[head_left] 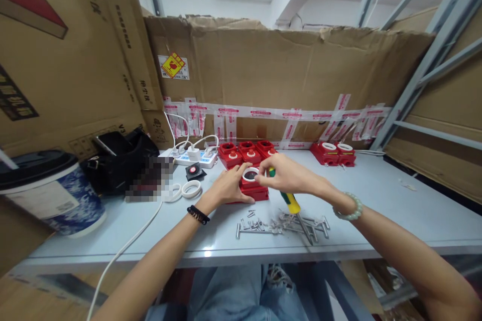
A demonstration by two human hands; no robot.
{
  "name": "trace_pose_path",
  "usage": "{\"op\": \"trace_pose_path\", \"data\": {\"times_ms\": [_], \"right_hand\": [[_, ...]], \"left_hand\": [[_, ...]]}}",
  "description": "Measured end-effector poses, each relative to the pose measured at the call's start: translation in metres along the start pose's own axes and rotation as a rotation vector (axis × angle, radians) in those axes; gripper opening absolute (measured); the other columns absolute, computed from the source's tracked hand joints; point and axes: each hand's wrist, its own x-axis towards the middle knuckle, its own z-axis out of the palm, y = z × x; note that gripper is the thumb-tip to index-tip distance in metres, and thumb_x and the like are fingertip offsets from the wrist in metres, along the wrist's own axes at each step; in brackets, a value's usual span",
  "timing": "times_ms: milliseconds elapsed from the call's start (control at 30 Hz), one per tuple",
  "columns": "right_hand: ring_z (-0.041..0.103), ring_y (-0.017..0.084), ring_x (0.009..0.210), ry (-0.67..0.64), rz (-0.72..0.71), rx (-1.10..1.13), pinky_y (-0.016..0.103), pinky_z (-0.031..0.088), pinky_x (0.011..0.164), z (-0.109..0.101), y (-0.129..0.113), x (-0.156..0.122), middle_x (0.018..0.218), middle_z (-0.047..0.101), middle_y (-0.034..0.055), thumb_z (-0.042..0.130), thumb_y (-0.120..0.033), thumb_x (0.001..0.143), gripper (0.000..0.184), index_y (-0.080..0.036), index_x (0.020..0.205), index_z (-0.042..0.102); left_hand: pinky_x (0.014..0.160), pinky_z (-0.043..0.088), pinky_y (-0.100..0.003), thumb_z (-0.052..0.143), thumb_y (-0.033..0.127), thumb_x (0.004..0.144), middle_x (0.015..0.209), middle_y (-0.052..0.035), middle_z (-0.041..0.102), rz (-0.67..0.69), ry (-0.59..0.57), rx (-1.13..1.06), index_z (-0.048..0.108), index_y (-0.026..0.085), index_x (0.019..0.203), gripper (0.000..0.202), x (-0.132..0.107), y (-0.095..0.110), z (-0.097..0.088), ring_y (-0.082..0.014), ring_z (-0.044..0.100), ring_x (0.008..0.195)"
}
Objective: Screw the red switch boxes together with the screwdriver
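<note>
Red housing [256, 194] sits on the white table [395, 205] directly between the two hands, a white ring [246, 180] on its top around a dark centre. The left hand [226, 186] grips it from the left in a fairly narrow hold, thumb along the near side and fingers across toward the far side. The right hand [279, 174] comes in from the right, fingertips bent down at the ring's right edge; whether they pinch anything there, I cannot tell. Its other fingers curl round a green and yellow screwdriver [290, 202], whose shaft slants down toward the near table edge.

Just nearer than the housing lie loose screws [256, 225] and metal T-shaped pieces [320, 225], partly heaped under the shaft. Close behind stand three red housings [247, 154] in a row; well off to the right are two ringed ones [333, 155]. Left of the left hand lie loose white rings [191, 196] and a black square piece [195, 172], before a power strip [199, 161].
</note>
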Motion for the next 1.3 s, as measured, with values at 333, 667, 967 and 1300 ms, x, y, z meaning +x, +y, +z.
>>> {"op": "trace_pose_path", "data": {"times_ms": [333,667,967,1300], "right_hand": [[0.047,0.011,0.049,0.601,0.17,0.302,0.024,0.037,0.051,-0.01,0.04,0.011,0.051,0.052,-0.0007,0.052,-0.036,0.07,0.023,-0.015,0.06,0.056],[0.045,0.011,0.048,0.576,0.251,0.371,0.024,0.037,0.05,0.014,0.084,0.013,0.048,0.05,-0.0012,0.051,-0.037,0.07,0.024,-0.016,0.059,0.055],[0.051,0.012,0.056,-0.048,0.188,0.042,0.023,0.035,0.052,0.024,0.079,0.002,0.056,0.059,0.0007,0.056,-0.034,0.065,0.019,-0.016,0.062,0.063],[0.056,0.016,0.06,-0.559,0.136,-0.246,0.024,0.034,0.049,0.043,0.056,-0.005,0.069,0.067,0.006,0.061,-0.032,0.056,0.022,-0.015,0.068,0.067]], "left_hand": [[0.086,0.042,-0.046,0.069,0.053,0.062,0.125,-0.0158,0.036,-0.27,0.243,0.009,0.014,0.024,0.137,0.097,0.0,0.007,0.007,-0.0341,0.052,0.106],[0.105,0.031,-0.039,0.064,0.024,0.065,0.142,-0.0068,0.025,0.085,-0.145,-0.212,0.023,0.029,0.137,0.082,-0.011,0.005,-0.018,-0.027,0.024,0.133],[0.079,0.049,-0.031,0.064,0.028,0.065,0.119,-0.0102,0.052,-0.018,-0.263,-0.307,0.026,0.02,0.133,0.079,-0.015,-0.003,-0.026,-0.0188,0.057,0.092],[0.053,0.043,-0.02,0.059,0.032,0.066,0.064,-0.0033,0.066,-0.099,-0.44,-0.173,0.063,0.013,0.071,0.02,-0.014,0.0,-0.01,-0.0155,0.061,0.061]]}}
